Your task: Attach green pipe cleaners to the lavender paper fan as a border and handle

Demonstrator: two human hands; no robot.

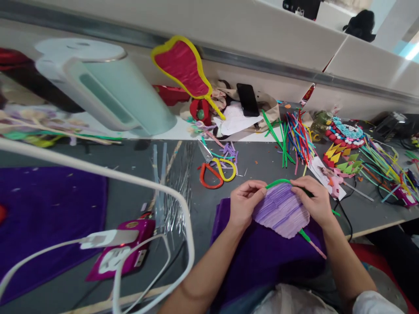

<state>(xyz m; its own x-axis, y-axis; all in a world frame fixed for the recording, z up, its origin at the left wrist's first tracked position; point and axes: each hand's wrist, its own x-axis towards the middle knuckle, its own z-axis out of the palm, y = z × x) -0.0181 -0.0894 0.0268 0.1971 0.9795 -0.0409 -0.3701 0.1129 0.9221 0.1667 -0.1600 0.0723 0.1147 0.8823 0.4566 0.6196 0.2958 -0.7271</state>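
Note:
A lilac and purple pleated piece (281, 211), like crinkled paper or cloth, is held up over a folded purple cloth (252, 261). Along its upper edge runs a green pipe cleaner (278, 181). My left hand (246, 200) pinches that strip at the left end of the edge. On the other side, my right hand (312, 198) has its thumb and fingers closed on the strip and the piece's upper right edge. A pink stem (317, 250) with green wrapping sticks out below the piece at the lower right.
Scissors with red and yellow handles (218, 172) lie beyond my left hand. Bundled coloured pipe cleaners (299, 135) lie at the back. A pink power bank (129, 248), a looping white cable (188, 226) and a pale green kettle (127, 91) are on the left. A phone (248, 100) rests behind.

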